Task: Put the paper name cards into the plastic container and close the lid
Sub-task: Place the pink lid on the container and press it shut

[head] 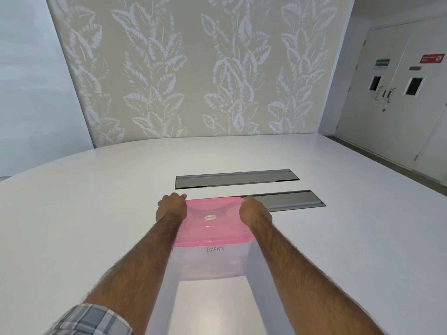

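Note:
A clear plastic container (212, 262) with a pink lid (212, 223) stands on the white table in front of me. The lid lies flat on top of the container. Handwriting shows on its near wall. My left hand (172, 207) grips the lid's far left corner, fingers curled over the edge. My right hand (254, 210) grips the far right corner the same way. Faint pale shapes show through the cloudy wall; I cannot make out any paper name cards.
Two grey metal cable flaps (237, 178) (290, 200) are set into the white table (96, 213) just beyond the container. A leaf-patterned wall stands behind the table. Double doors (396, 93) are at the far right.

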